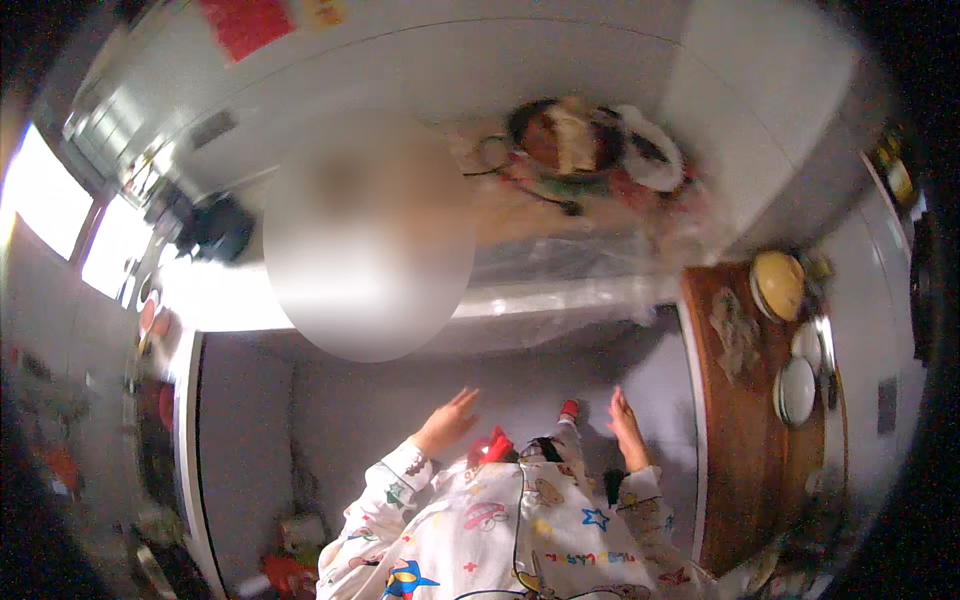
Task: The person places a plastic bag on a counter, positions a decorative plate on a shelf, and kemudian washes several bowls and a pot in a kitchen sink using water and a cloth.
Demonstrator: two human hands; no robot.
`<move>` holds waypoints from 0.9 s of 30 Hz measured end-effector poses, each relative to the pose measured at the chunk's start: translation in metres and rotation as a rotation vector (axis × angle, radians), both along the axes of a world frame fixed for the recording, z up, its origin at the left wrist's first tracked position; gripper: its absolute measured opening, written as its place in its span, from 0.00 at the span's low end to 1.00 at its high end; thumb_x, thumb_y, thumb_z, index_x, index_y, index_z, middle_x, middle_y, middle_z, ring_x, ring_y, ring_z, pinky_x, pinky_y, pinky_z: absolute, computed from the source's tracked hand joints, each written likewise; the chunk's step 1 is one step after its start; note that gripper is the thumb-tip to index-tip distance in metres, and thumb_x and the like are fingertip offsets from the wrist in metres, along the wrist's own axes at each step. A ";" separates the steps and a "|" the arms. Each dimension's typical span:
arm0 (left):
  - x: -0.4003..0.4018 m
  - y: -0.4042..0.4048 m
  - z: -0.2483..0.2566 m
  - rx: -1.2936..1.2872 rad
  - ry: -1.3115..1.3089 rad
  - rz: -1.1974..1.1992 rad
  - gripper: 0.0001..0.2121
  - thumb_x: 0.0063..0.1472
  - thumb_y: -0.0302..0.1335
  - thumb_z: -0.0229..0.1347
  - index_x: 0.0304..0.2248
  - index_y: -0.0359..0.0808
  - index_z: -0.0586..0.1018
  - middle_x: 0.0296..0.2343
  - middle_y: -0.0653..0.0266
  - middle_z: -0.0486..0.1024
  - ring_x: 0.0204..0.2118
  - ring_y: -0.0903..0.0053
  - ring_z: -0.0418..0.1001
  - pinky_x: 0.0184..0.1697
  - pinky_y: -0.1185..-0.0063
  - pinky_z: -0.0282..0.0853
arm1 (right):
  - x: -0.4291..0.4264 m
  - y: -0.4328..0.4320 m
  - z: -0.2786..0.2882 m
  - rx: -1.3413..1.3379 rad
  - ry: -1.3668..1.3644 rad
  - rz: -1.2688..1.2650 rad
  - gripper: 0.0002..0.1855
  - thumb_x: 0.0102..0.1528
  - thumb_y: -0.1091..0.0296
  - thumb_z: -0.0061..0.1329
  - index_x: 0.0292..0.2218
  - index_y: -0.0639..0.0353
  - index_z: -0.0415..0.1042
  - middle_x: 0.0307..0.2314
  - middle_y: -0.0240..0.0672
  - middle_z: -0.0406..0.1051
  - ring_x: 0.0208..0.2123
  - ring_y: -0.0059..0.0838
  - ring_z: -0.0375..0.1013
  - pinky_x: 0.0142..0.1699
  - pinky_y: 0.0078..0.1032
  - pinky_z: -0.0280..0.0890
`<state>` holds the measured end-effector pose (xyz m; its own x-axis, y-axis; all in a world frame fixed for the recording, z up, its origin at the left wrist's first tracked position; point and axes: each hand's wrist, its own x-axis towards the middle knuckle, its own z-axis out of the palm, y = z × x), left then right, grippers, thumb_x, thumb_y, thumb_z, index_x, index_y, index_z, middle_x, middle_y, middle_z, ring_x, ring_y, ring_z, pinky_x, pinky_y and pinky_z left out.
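Out in front of my body is my left hand (448,424), empty, its fingers apart over the grey floor (360,390). My right hand (625,425) is raised on the other side, holding nothing, with its fingers extended. Both arms are in white sleeves with printed figures. Between the hands, a foot in a red shoe (570,409) shows below, near a red item (496,445) at the front of my clothing. Neither hand touches the counter ahead. A large blurred oval hides part of that counter.
A counter edge (540,300) runs across ahead, bearing a dark pan with food (566,139) and a white lid or plate (651,150). On the right, a brown wooden surface (720,450) holds a yellow bowl (780,285) and a white dish (795,391). Windows stand at far left.
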<state>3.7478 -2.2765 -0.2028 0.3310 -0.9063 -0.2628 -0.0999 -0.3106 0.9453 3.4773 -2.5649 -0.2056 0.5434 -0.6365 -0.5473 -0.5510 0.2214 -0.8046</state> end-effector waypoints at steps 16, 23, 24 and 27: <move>0.032 0.194 0.096 -0.272 0.397 1.744 0.27 0.62 0.44 0.35 0.56 0.38 0.54 0.52 0.52 0.59 0.54 0.66 0.58 0.54 0.66 0.51 | 0.359 0.335 0.174 1.060 -0.486 1.052 0.37 0.58 0.40 0.26 0.60 0.52 0.38 0.58 0.37 0.41 0.59 0.33 0.46 0.59 0.32 0.46; 0.081 0.233 0.115 -1.246 0.815 1.390 0.25 0.60 0.48 0.39 0.54 0.46 0.59 0.53 0.51 0.56 0.55 0.60 0.55 0.57 0.61 0.49 | 0.433 0.392 0.107 -0.605 -1.413 2.025 0.36 0.49 0.58 0.50 0.57 0.41 0.50 0.58 0.40 0.43 0.61 0.37 0.39 0.62 0.38 0.35; 0.091 0.243 0.122 -1.301 0.789 1.454 0.26 0.61 0.49 0.37 0.55 0.47 0.58 0.53 0.52 0.56 0.55 0.61 0.55 0.57 0.60 0.48 | 0.461 0.398 0.110 -0.794 -1.220 2.130 0.36 0.47 0.59 0.51 0.56 0.45 0.52 0.57 0.39 0.45 0.60 0.39 0.42 0.61 0.41 0.41; 0.113 0.278 0.183 -1.342 0.461 1.496 0.22 0.64 0.41 0.34 0.55 0.43 0.59 0.54 0.55 0.56 0.57 0.60 0.53 0.58 0.62 0.48 | 0.537 0.396 0.086 -0.504 -0.603 1.979 0.31 0.51 0.63 0.48 0.54 0.56 0.54 0.44 0.52 0.65 0.45 0.48 0.66 0.47 0.31 0.63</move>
